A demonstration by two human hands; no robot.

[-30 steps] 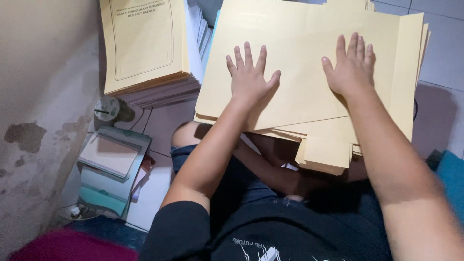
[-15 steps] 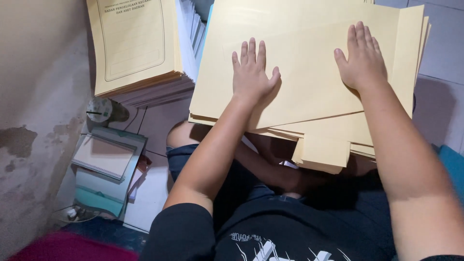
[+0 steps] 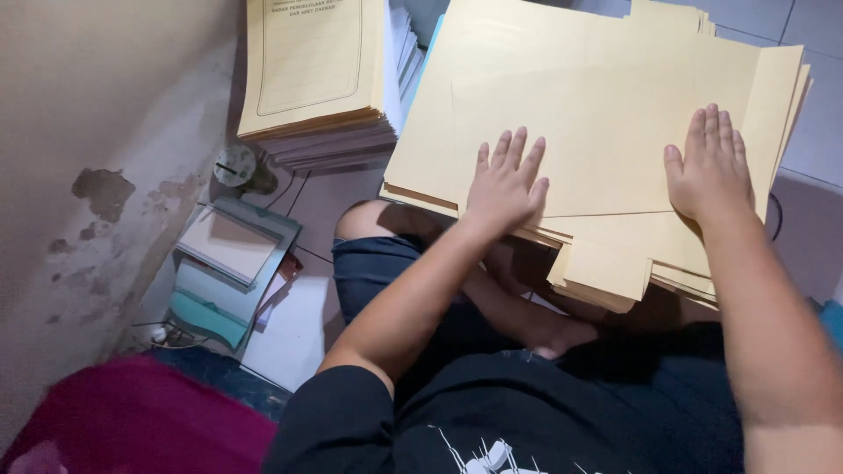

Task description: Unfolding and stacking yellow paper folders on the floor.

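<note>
Left hand and right hand pressing flat, fingers spread, gripping nothing, on manila folder stack | Risk: overhanging lower sheets sliding off knees.

A home floor used as a workplace: pale square floor tiles, a stained, peeling plaster wall, tall stacks of manila paper folders standing on the ground, and a grey-framed board leaning nearby.

Wall: beige, paint flaking in patches, well left of the hands.
Floor: pale tiles, beyond the hands.
Light: dim, indoor.
</note>
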